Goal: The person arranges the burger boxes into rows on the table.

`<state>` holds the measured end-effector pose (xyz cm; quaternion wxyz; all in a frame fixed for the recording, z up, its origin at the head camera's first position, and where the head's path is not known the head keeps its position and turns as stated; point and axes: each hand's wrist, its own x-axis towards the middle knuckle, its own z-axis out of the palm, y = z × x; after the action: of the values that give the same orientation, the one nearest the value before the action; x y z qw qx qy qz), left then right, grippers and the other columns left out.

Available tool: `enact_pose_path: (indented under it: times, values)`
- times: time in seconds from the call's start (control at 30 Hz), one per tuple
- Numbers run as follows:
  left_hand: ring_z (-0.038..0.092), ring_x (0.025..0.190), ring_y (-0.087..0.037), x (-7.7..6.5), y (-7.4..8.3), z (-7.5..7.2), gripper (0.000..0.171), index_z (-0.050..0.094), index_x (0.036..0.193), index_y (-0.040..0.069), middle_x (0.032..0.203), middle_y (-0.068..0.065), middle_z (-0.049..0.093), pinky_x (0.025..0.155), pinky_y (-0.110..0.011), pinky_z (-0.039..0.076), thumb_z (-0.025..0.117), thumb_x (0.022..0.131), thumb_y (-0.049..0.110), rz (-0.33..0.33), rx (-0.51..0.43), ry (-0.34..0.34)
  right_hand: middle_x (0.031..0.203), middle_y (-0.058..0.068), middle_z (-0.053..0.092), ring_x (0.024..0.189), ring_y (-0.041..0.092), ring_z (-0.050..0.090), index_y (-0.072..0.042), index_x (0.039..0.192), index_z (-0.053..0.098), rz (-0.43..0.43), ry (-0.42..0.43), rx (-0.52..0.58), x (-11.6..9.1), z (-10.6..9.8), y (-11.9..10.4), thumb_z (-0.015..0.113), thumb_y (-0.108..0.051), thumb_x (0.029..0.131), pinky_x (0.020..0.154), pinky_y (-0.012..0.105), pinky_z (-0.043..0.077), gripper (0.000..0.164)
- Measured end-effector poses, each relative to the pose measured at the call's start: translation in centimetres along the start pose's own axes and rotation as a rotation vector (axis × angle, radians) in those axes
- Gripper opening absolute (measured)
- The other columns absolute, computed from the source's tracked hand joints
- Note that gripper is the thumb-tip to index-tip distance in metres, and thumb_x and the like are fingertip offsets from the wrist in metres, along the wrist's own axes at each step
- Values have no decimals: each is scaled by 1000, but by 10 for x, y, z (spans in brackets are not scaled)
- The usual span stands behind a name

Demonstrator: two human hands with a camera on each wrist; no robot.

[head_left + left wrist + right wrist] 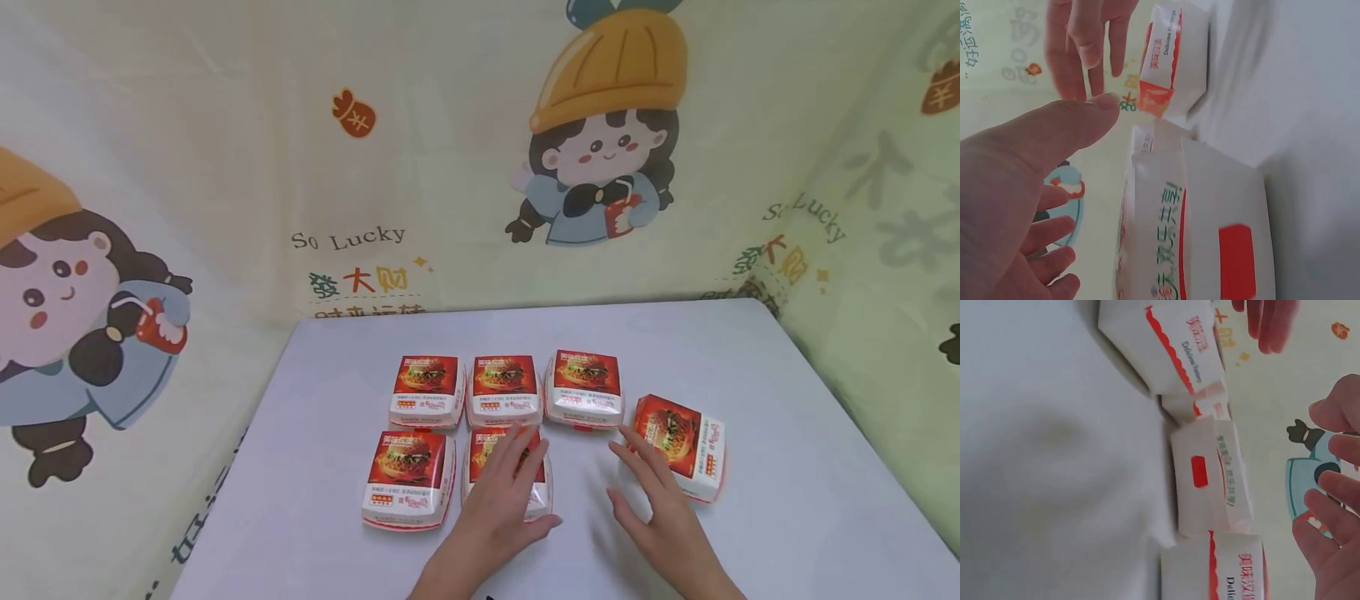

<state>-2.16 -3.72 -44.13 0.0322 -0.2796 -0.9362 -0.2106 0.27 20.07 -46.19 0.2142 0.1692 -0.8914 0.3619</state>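
Note:
Several white burger boxes with a red burger picture on the lid lie on the table. My left hand (498, 500) hovers over the front middle burger box (538, 498), partly covering its lid in the head view. A gap shows between this hand (1016, 187) and the near burger box (1204, 237) in the left wrist view. My right hand (663, 508), fingers spread, is in front of the turned burger box (682, 446) on the right and overlaps its near left edge. In the right wrist view, that hand (1335, 487) holds nothing.
Behind stand the back left burger box (426, 392), back middle box (504, 392) and back right box (583, 387) in a row. Another burger box (407, 481) is at front left. A printed cloth (450, 167) hangs around the white table (300, 500).

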Motion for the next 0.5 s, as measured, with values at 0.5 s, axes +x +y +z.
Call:
enact_pose_path:
  times: [0.5]
  values:
    - [24,151,-28,15,14,2,91,38,151,15,162,-3,28,117,-46,38,78,79,53,88,53,12,147,19,46,126,25,44,-2,137,55,60,83,-145,4,-34,29,82,5,67,98,-8,21,74]
